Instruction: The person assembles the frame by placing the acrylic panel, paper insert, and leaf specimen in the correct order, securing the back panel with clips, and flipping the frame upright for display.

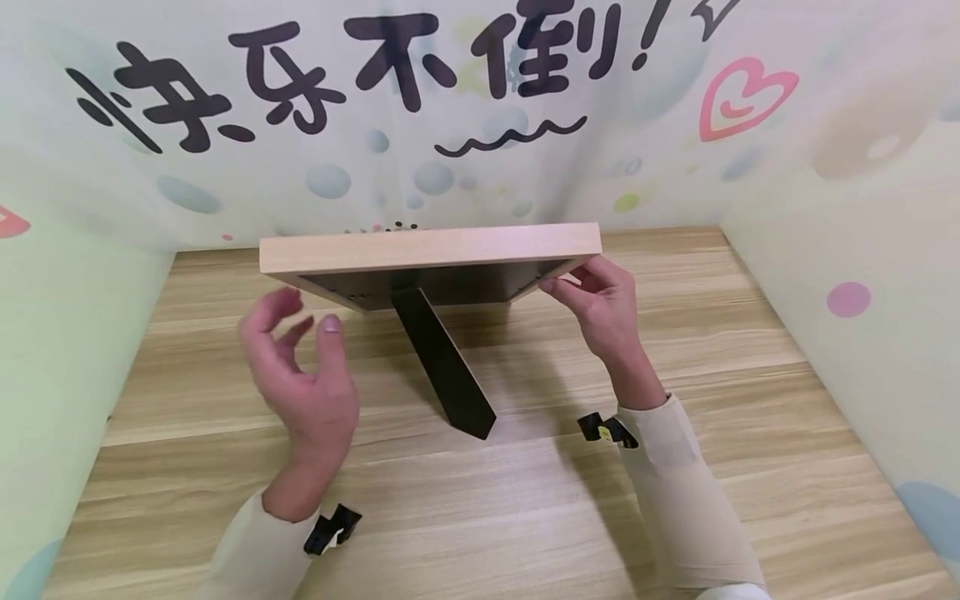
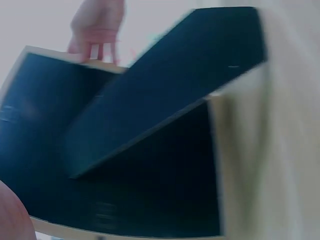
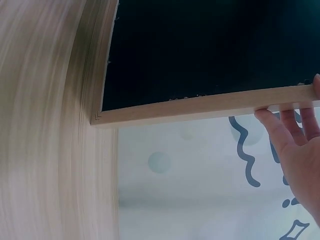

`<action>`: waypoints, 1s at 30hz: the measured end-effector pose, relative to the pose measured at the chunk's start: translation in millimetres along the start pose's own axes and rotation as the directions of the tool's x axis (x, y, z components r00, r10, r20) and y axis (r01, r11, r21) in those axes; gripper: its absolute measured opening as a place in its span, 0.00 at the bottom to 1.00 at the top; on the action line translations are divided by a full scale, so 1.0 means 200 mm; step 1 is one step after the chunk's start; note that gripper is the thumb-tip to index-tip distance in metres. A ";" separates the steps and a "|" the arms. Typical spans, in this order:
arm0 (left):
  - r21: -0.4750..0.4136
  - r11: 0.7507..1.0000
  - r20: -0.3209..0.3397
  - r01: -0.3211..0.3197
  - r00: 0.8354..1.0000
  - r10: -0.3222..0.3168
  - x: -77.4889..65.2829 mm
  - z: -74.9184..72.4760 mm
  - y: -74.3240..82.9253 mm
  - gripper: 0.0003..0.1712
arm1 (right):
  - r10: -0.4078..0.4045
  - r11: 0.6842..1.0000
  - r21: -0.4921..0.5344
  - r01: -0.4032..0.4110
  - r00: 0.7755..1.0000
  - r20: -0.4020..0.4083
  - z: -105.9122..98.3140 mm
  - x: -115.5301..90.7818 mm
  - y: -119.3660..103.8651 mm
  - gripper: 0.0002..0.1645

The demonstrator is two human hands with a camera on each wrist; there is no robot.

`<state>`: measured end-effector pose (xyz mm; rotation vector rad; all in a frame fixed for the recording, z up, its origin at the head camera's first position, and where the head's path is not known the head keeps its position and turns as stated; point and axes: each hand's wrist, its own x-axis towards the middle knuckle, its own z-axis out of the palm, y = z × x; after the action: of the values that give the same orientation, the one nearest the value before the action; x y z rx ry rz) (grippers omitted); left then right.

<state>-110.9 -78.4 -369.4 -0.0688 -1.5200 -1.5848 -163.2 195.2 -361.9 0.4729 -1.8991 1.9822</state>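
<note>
A picture frame (image 1: pixel 431 247) with a pale wood border stands on the table, its black back (image 3: pixel 210 50) turned toward me. From that back a black easel leg (image 1: pixel 444 362) slants down to the wood surface. My right hand (image 1: pixel 603 308) pinches the frame's right side, thumb on the back and fingers along the outer edge, as the right wrist view also shows. Near the left side, my left hand (image 1: pixel 311 383) is held apart from the frame, fingers loosely bent and thumb raised, with nothing between them. The frame's front is hidden.
Behind the frame hangs a white backdrop (image 1: pixel 360 158) with large dark characters and coloured dots. Pale side walls (image 1: pixel 847 233) flank the wood-grain table (image 1: pixel 465 517). A small black device (image 1: pixel 330 529) is strapped to each wrist, over light sleeves.
</note>
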 end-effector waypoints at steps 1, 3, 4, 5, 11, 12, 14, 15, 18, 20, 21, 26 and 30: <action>-0.020 1.000 -0.033 -0.012 0.999 0.012 0.02 0.01 0.04 0.24 | 0.000 1.000 0.000 0.000 1.000 0.000 0.00 0.00 0.00 0.30; -0.056 0.998 -0.072 -0.022 0.997 0.018 0.05 0.02 0.11 0.27 | -0.004 1.000 0.002 0.004 1.000 0.002 0.00 0.00 0.00 0.30; -0.071 0.997 -0.081 -0.024 0.997 0.018 0.06 0.03 0.14 0.28 | -0.005 1.000 0.003 0.005 1.000 0.002 0.00 0.00 0.00 0.30; -0.083 0.996 -0.086 -0.026 0.996 0.019 0.07 0.03 0.17 0.29 | -0.007 1.000 0.003 0.007 1.000 0.003 0.00 0.00 0.00 0.30; -0.126 0.992 -0.063 -0.012 0.998 0.005 0.10 0.04 0.24 0.29 | -0.010 1.000 0.014 0.010 1.000 0.009 0.00 0.00 0.01 0.29; -0.121 0.993 -0.057 -0.007 0.998 0.000 0.10 0.04 0.24 0.29 | -0.009 1.000 0.017 0.009 1.000 0.010 0.00 0.00 0.01 0.29; -0.107 0.994 -0.049 0.002 0.999 -0.007 0.11 0.04 0.24 0.26 | -0.007 1.000 0.019 0.007 1.000 0.011 0.00 0.00 0.01 0.28; -0.102 0.995 -0.050 0.007 0.999 -0.012 0.11 0.04 0.23 0.25 | -0.005 1.000 0.019 0.005 1.000 0.011 0.00 0.00 0.01 0.29; -0.103 0.995 -0.058 0.012 0.998 -0.018 0.12 0.04 0.23 0.23 | -0.006 1.000 0.014 0.006 1.000 0.011 0.00 -0.01 0.01 0.29; -0.110 0.994 -0.058 0.008 0.998 -0.014 0.13 0.04 0.22 0.21 | -0.010 1.000 0.009 0.010 1.000 0.011 0.00 -0.01 0.00 0.30; -0.116 0.993 -0.058 0.007 0.998 -0.014 0.14 0.04 0.22 0.21 | -0.011 1.000 0.008 0.011 1.000 0.010 0.00 -0.02 0.00 0.30; -0.119 0.993 -0.047 0.016 0.999 -0.021 0.16 0.03 0.21 0.21 | -0.032 0.999 0.000 0.032 0.999 0.015 0.03 -0.05 -0.02 0.30; -0.117 0.992 -0.050 0.043 0.998 -0.049 0.18 0.02 0.20 0.21 | -0.082 0.997 0.003 0.082 0.996 0.025 0.04 -0.08 -0.02 0.30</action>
<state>-108.5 -87.9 -316.3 -0.0562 -1.3974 -1.6976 -147.7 186.2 -365.9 0.5691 -1.8617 1.9353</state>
